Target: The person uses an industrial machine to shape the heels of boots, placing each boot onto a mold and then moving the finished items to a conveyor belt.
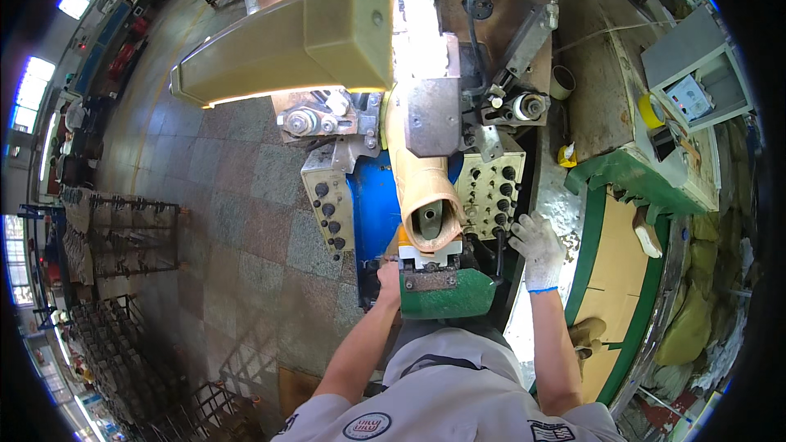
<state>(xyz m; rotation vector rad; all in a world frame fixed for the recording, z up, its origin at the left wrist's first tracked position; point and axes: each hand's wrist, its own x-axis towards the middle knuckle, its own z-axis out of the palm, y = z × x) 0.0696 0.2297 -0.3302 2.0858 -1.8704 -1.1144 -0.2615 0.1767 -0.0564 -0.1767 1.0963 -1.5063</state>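
Observation:
A tan leather boot upper (pixel 430 176) is clamped upright in the machine, its round opening facing me with a grey metal piece inside. Below it sits the machine's green front housing (pixel 446 293). My bare left hand (pixel 389 282) is at the left side of this housing, its fingers curled and partly hidden, so what they grip is unclear. My right hand (pixel 539 252), in a white knit glove with a blue cuff edge, is raised beside the right control panel (pixel 490 196). Its fingers are apart and hold nothing. A black lever (pixel 500 255) stands just left of it.
A left control panel (pixel 327 205) with black knobs flanks the blue machine body (pixel 372 205). A large olive cover (pixel 295 37) overhangs at upper left. On the right runs a green-edged conveyor (pixel 610 278) carrying shoes, beside a bench (pixel 598 90) with yellow tape (pixel 652 111). Racks (pixel 123 233) stand left.

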